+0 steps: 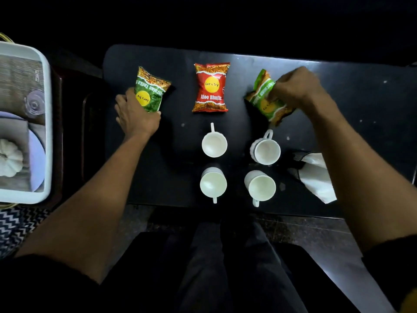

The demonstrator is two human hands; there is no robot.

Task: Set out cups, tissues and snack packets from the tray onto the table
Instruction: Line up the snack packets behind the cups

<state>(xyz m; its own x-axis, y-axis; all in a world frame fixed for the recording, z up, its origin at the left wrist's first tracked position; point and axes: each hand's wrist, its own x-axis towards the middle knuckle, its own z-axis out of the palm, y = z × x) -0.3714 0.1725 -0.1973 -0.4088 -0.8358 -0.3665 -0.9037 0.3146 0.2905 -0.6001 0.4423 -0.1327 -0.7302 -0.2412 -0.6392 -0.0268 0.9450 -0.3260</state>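
Note:
On the black table my left hand grips the near end of a green snack packet at the far left. My right hand pinches a second green packet, tilted, at the far right. A red packet lies flat between them. Several white cups stand in two rows in front: far left cup, far right cup, near left cup, near right cup. White tissues in a dark holder sit at the right, partly behind my right forearm.
A white tray sits off the table's left side, reflecting a ceiling. A zigzag-patterned cloth lies below it. My dark-trousered legs are under the table's near edge. Bare table surface lies at the far right and near left.

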